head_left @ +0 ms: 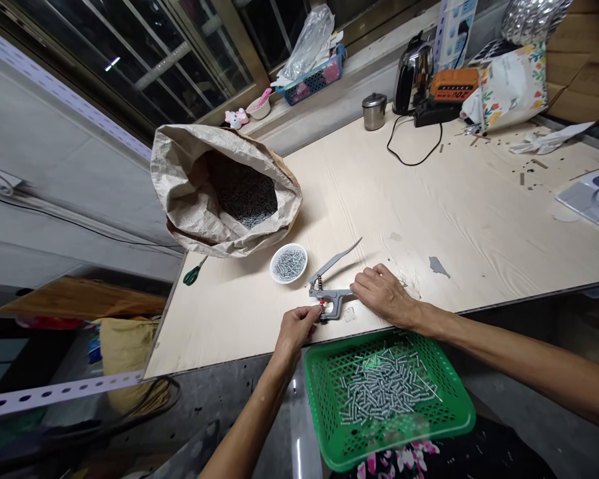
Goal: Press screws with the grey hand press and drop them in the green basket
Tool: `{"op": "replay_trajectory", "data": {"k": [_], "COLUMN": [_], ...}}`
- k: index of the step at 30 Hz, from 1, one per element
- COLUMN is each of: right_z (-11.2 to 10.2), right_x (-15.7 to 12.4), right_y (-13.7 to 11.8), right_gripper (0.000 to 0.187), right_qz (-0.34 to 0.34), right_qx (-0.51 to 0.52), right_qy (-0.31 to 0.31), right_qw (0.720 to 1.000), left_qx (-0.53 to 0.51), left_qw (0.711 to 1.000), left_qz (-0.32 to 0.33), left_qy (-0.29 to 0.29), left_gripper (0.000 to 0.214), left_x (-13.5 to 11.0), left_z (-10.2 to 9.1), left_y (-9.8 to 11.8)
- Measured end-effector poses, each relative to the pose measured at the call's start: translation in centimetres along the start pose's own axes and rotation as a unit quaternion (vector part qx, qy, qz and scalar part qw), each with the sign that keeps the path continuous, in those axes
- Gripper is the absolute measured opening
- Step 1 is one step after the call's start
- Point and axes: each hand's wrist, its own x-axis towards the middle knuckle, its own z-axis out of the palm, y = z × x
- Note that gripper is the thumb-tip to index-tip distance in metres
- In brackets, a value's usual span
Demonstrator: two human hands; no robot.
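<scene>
Grey snap-fastener pliers [333, 298] with a spring and a red part at the jaws lie near the table's front edge. Their upper handle stands raised. My right hand [385, 293] is closed around the end of the lower handle. At the jaws, my left hand [299, 327] pinches with thumb and forefinger; what it holds there is too small to make out. Just behind the pliers stands a white bowl [274, 273] full of small silvery pieces. Below the table edge, a green basket [315, 406] holds many screw-like metal pieces.
A large open paper sack [180, 199] of dark metal pieces stands at the back left. Green-handled scissors [192, 275] lie by the left edge. A lidded metal cup [374, 112], a kettle [413, 73] and an orange digital clock [454, 85] stand at the back.
</scene>
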Motion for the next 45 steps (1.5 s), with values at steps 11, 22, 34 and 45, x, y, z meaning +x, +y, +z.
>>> {"op": "replay_trajectory", "data": {"k": [11,22,34,45], "right_z": [0.9,-0.1,0.6,-0.3], "right_x": [-0.1,-0.1,-0.2,-0.3], "right_y": [0.0,-0.6,-0.3,1.1], "right_gripper": [0.027,0.031,0.028,0.022], "right_qz": [0.008,-0.018,-0.011,0.028], "right_qx": [-0.032,-0.062,-0.038,0.082], "right_qy": [0.032,0.042,0.010,-0.094], "right_qw": [0.999,0.997,0.999,0.992], "left_qx": [0.044,0.081,0.032,0.072], "left_qw": [0.997,0.996,0.995,0.987], "left_qz": [0.049,0.025,-0.075,-0.118], "left_qy": [-0.028,-0.001,-0.053,-0.077], "left_gripper": [0.050,0.032,0.028,0.022], "left_x": [0.5,0.1,-0.3,-0.1], "left_z": [-0.1,-0.4,-0.3,-0.5], "left_y": [0.7,-0.1,0.8,2.2]}}
